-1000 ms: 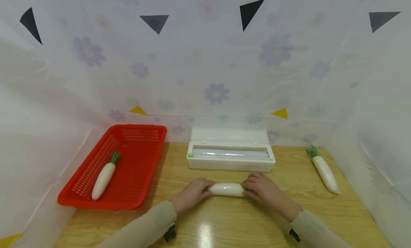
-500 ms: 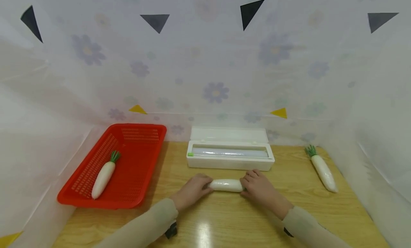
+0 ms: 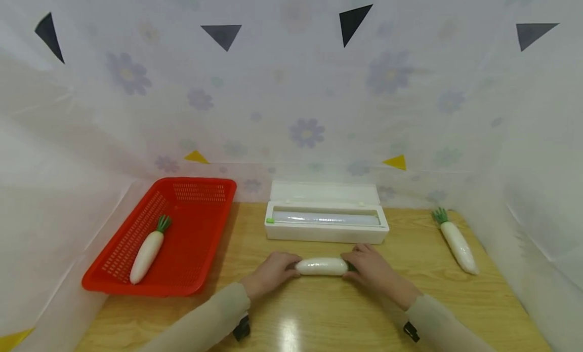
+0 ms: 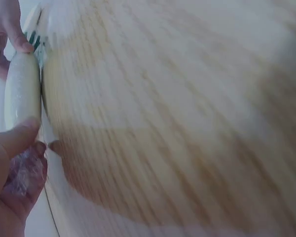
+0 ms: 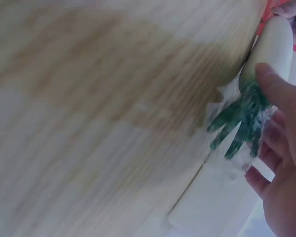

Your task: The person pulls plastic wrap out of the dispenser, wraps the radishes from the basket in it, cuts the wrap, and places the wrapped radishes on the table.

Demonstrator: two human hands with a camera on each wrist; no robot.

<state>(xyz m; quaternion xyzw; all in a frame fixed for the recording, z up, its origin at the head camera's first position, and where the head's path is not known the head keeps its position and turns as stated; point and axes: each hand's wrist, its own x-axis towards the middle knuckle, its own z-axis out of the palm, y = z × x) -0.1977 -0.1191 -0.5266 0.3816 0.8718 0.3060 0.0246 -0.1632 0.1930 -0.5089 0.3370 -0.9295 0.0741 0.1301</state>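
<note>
A white radish (image 3: 321, 266) wrapped in clear cling film lies crosswise between the two hands in the head view. My left hand (image 3: 272, 274) grips its bare end; in the left wrist view a bunch of crumpled film (image 4: 24, 173) sits within the curled fingers. At the other end my right hand (image 3: 375, 272) holds the radish near its leaves, thumb on the white body and fingers behind. The right wrist view shows the green leaves (image 5: 239, 121) under loose film that sticks out past them.
Behind the hands stands a white cling film box (image 3: 328, 234), lid up, with a roll (image 3: 325, 218) inside. To the left, a red basket (image 3: 211, 240) holds an unwrapped radish (image 3: 148, 256). Another film-wrapped radish (image 3: 459, 246) lies at the right on the wooden table (image 3: 346, 321).
Both hands keep hold of the radish and have shifted only slightly. The right hand's fingers have eased a little off the leaf end, so some green shows beside them.
</note>
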